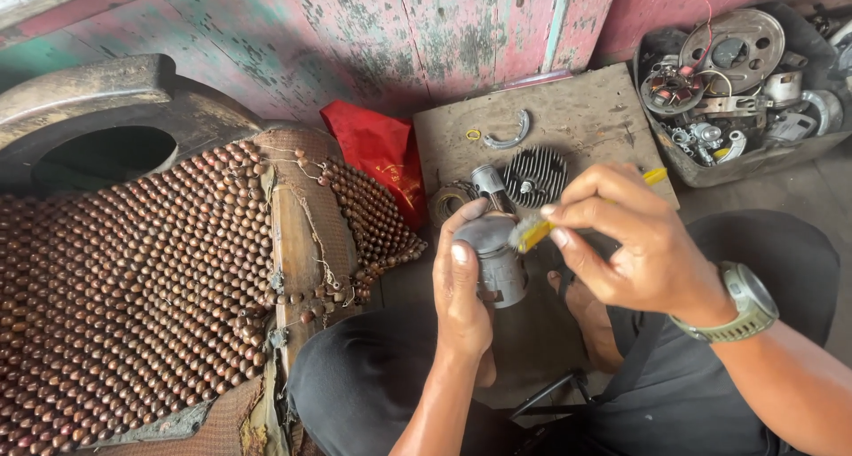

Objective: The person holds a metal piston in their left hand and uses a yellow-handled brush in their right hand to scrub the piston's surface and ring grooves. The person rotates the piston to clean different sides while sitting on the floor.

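Left hand (pixel 461 283): forearm rises from below, back of hand to camera, fingers curled shut in a grip, thumb up. Right hand (pixel 626 239): reaches in from the right, wrist bent, thumb and fingers pinched together just above the left thumb.

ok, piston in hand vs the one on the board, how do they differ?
The held piston is gripped upright in the left hand, its crown under the yellow brush in the right hand. The piston on the board lies untouched beside the finned cylinder head and looks smaller from here. Both are grey metal.
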